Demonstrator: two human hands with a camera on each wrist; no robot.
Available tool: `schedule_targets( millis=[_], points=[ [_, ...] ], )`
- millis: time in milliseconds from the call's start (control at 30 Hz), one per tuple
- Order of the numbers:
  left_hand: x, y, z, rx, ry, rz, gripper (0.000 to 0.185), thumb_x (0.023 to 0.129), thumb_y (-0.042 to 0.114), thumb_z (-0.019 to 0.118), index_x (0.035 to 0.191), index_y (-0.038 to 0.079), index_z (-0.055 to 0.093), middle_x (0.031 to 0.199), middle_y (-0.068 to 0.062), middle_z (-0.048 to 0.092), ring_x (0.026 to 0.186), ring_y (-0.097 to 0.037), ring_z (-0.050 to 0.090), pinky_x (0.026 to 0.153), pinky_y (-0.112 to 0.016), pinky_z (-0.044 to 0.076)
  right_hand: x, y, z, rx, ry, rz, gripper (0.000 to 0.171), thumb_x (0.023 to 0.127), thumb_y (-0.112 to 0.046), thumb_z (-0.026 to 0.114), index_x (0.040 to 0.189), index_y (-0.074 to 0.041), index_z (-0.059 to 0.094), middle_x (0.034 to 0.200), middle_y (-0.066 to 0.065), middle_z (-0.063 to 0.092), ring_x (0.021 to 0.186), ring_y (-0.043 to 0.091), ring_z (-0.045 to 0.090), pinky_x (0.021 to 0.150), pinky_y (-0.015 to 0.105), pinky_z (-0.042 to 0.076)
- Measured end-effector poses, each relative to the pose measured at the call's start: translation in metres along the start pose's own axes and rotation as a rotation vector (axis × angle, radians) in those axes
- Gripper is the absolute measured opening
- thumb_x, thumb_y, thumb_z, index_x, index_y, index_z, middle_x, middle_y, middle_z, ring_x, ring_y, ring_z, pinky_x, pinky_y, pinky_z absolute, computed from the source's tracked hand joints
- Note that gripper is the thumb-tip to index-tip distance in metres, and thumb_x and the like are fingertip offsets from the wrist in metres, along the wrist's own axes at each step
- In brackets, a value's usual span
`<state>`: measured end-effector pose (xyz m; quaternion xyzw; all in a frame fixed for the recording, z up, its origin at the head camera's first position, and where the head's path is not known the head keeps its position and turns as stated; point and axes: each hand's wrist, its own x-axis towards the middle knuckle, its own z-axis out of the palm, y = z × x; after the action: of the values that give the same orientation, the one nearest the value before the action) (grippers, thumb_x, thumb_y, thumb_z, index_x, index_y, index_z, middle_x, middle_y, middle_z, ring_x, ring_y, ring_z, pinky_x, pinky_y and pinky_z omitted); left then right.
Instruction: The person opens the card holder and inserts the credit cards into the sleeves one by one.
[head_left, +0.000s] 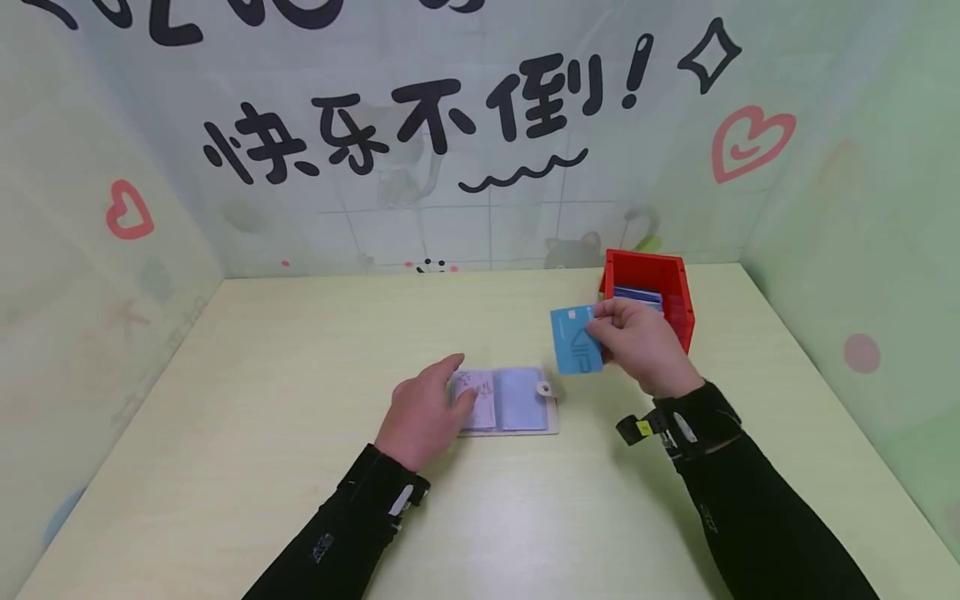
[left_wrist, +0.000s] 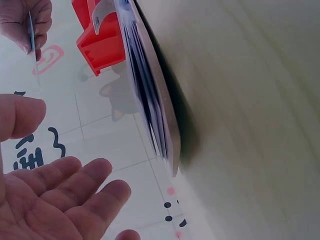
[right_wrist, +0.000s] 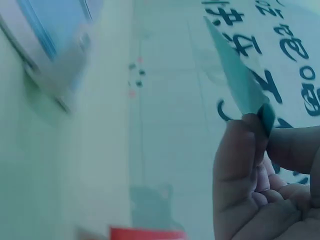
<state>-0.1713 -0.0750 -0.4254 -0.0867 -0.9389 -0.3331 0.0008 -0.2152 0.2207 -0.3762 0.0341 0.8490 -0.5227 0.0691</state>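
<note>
Between thumb and fingers my right hand [head_left: 645,346] pinches a blue card [head_left: 576,340], held up in front of the red box. In the right wrist view the card [right_wrist: 240,75] is seen nearly edge-on. A card holder [head_left: 523,402] with clear sleeves and a snap tab lies spread on the table. My left hand [head_left: 427,408] is at its left side, thumb and fingers apart; in the left wrist view the fingers [left_wrist: 82,192] look relaxed and grip nothing. Several sleeves show along the edge of the card holder [left_wrist: 150,95] there.
A red box [head_left: 649,267] with several blue cards [head_left: 637,295] inside stands at the back right of the pale wooden table [head_left: 322,333]. Behind and at both sides rise printed walls [head_left: 450,225] with lettering and hearts.
</note>
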Motion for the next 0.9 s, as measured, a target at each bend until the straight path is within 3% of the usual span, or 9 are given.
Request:
schedule_targets(
  millis=[200, 367, 567, 767, 900],
  points=[
    [-0.004, 0.003, 0.004, -0.054, 0.003, 0.022, 0.056, 0.104, 0.033, 0.066, 0.153, 0.011, 0.053, 0.144, -0.008, 0.067, 0.131, -0.027, 0.065, 0.111, -0.048, 0.052, -0.002, 0.012, 0.034, 0.146, -0.086, 0.024, 0.038, 0.106, -0.019, 0.063, 0.14, -0.002, 0.057, 0.117, 0.017, 0.074, 0.089, 0.021, 0.074, 0.088, 0.031, 0.063],
    [-0.006, 0.006, 0.008, -0.123, -0.022, 0.058, 0.058, 0.104, 0.032, 0.067, 0.155, 0.01, 0.051, 0.146, -0.008, 0.066, 0.137, -0.028, 0.062, 0.112, -0.049, 0.052, -0.006, 0.014, 0.053, 0.205, -0.114, 0.027, 0.037, 0.106, -0.016, 0.063, 0.139, -0.002, 0.057, 0.109, 0.016, 0.073, 0.089, 0.024, 0.069, 0.086, 0.031, 0.063],
    [-0.009, 0.011, 0.012, -0.262, -0.092, 0.069, 0.061, 0.104, 0.03, 0.067, 0.159, 0.012, 0.046, 0.135, -0.006, 0.071, 0.121, -0.023, 0.071, 0.099, -0.043, 0.06, -0.011, 0.017, 0.073, 0.261, -0.15, 0.008, 0.035, 0.106, -0.014, 0.063, 0.138, -0.001, 0.058, 0.104, 0.013, 0.072, 0.088, 0.023, 0.067, 0.082, 0.025, 0.062],
    [-0.006, 0.012, 0.013, -0.276, -0.071, 0.067, 0.057, 0.101, 0.02, 0.072, 0.154, 0.01, 0.052, 0.11, -0.002, 0.07, 0.093, -0.013, 0.069, 0.081, -0.029, 0.06, -0.013, 0.021, 0.086, 0.258, -0.167, -0.029, 0.036, 0.105, -0.012, 0.063, 0.139, 0.0, 0.058, 0.098, 0.012, 0.072, 0.082, 0.021, 0.068, 0.082, 0.026, 0.063],
    [-0.004, 0.009, 0.011, -0.284, -0.053, 0.028, 0.056, 0.101, 0.017, 0.072, 0.153, 0.009, 0.053, 0.106, -0.003, 0.068, 0.088, -0.013, 0.067, 0.081, -0.029, 0.058, -0.015, 0.022, 0.086, 0.144, -0.137, -0.085, 0.039, 0.105, -0.016, 0.065, 0.142, -0.003, 0.06, 0.101, 0.012, 0.075, 0.085, 0.019, 0.073, 0.087, 0.028, 0.063]
  ],
)
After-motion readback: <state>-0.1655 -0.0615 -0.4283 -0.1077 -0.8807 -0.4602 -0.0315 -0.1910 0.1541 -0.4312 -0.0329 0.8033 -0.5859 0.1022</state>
